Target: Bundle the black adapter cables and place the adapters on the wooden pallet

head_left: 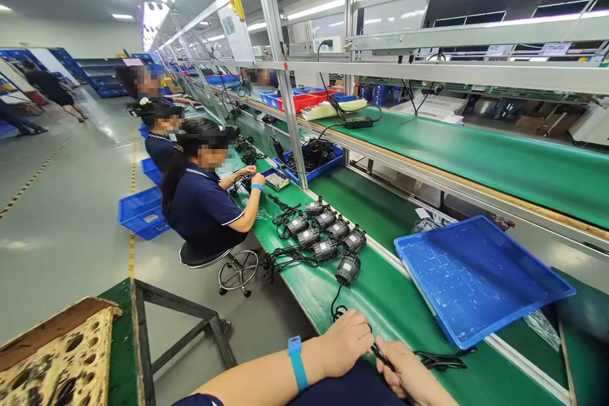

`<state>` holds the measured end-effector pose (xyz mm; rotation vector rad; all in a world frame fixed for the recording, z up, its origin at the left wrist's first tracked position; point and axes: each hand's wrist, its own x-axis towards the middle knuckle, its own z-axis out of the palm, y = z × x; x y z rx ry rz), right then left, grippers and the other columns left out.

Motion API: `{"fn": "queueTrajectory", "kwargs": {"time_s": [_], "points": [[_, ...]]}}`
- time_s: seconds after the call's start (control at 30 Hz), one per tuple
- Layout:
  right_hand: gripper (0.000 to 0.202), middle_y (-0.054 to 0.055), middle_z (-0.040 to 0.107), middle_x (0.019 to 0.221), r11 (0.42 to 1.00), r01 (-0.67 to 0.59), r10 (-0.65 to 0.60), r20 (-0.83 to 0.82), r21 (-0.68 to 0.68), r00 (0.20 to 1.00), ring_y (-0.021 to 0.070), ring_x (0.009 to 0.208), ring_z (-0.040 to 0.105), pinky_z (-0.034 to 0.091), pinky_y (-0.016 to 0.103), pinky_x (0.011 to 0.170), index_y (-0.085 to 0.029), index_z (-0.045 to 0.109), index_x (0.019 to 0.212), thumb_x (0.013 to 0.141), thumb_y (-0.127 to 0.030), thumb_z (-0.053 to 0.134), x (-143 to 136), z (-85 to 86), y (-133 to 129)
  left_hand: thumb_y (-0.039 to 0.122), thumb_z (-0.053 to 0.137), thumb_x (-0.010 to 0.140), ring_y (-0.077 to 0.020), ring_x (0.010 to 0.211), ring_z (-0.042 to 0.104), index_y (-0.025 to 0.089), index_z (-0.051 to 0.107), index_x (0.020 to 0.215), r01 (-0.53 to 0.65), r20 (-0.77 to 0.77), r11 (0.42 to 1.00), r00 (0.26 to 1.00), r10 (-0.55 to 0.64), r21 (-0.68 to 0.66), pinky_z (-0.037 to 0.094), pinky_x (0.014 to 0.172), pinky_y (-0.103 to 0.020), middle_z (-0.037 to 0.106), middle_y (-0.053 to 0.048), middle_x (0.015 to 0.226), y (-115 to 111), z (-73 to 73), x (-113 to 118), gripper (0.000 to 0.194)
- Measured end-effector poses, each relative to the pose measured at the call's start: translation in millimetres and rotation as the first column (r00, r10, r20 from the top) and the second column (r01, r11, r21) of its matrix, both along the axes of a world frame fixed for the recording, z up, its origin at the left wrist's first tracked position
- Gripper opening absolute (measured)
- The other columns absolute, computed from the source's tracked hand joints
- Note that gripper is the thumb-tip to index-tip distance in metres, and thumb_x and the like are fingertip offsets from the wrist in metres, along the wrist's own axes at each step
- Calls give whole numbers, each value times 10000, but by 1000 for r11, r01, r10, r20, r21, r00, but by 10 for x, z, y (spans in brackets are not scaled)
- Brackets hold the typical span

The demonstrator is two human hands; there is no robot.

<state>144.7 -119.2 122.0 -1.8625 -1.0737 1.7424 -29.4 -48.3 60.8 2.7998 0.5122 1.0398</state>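
Green workbench (pixel 304 292): runs ahead of the grip and under its far side, its near edge partly hidden by the forearm and hands.
Nearest co-worker (pixel 204 203): seated ahead and to the left of the grip, well apart from it.
Blue tray (pixel 480 279): tilted, to the right of and beyond the grip.
Left hand (pixel 347 342): forearm reaching in from below, back of the hand up, fingers curled; their tips are hidden, so I cannot tell whether they close on anything.
Right hand (pixel 404 371): thumb and fingers pinched round a black cable, wrist cut off by the lower edge.
Dark motor unit (pixel 348 269): just beyond the left hand, its cord dropping towards the knuckles.
Blue wristband (pixel 297 365): round the left wrist.
Black cable (pixel 382 357): between the hands; its ends are hard to make out.
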Motion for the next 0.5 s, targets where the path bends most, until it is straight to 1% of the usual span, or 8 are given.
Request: {"fn": "queueTrajectory", "kwargs": {"time_s": [0.1, 0.17, 0.2, 0.27, 0.33, 0.43, 0.47, 0.5], "points": [[685, -105, 299, 405, 989, 111, -120, -85, -99, 989, 31, 352, 162, 118, 178, 363, -172, 552, 683, 722, -853, 613, -57, 109, 101, 250, 422, 1023, -184, 821, 544, 176, 603, 887, -49, 106, 996, 993, 57, -79, 389, 730, -340, 649, -42, 812, 23, 0, -14, 238], [596, -99, 331, 468, 966, 222, -241, -141, -134, 960, 22, 374, 189, 119, 154, 371, -151, 576, 740, 821, -740, 630, -129, 235, 222, 270, 435, 1018, -235, 1052, 583, 184, 621, 1123, -98, 215, 970, 966, 147, -221, 455, 867, -394, 692, -111, 1106, 15, 2, -69, 230], [542, -90, 356, 503, 947, 287, -310, -179, -146, 934, 21, 383, 210, 129, 146, 371, -144, 586, 774, 880, -674, 614, -176, 312, 298, 294, 455, 1011, -271, 1203, 546, 193, 574, 1261, -128, 267, 936, 938, 222, -328, 455, 965, -451, 637, -148, 1286, 1, -3, -105, 294], [435, -67, 407, 569, 899, 405, -436, -273, -165, 858, 25, 400, 259, 167, 138, 366, -137, 595, 829, 972, -547, 562, -295, 470, 473, 350, 497, 992, -320, 1388, 427, 200, 441, 1430, -124, 331, 804, 867, 373, -582, 386, 1105, -567, 481, -192, 1487, -42, -26, -165, 466], [355, -45, 447, 616, 862, 480, -505, -372, -165, 779, 37, 425, 324, 236, 144, 367, -133, 600, 863, 1009, -450, 536, -450, 601, 657, 417, 640, 909, -350, 1393, 431, 193, 375, 1472, 25, 346, 613, 844, 410, -789, 364, 1131, -617, 456, -205, 1500, -87, -46, -177, 661], [304, -13, 500, 651, 846, 516, -518, -441, -137, 733, 63, 478, 428, 359, 164, 413, -123, 604, 868, 1022, -373, 525, -741, 684, 906, 385, 931, 564, -378, 1345, 475, 189, 375, 1467, 320, 419, 375, 880, 222, -870, 387, 1127, -601, 487, -199, 1475, -99, -7, -92, 1079], [297, 1, 525, 662, 849, 514, -510, -441, -123, 738, 71, 497, 461, 393, 169, 436, -120, 603, 862, 1026, -352, 519, -838, 682, 976, 329, 961, 485, -376, 1338, 480, 186, 397, 1452, 383, 455, 320, 870, 192, -867, 391, 1129, -581, 501, -192, 1464, -83, 25, -53, 1128], [287, 16, 551, 675, 855, 507, -498, -436, -105, 750, 78, 514, 488, 418, 172, 456, -118, 603, 855, 1028, -329, 514, -924, 668, 1041, 281, 957, 473, -364, 1325, 493, 181, 423, 1429, 421, 483, 280, 851, 209, -863, 396, 1129, -557, 526, -181, 1441, -62, 60, -20, 1100]]}}
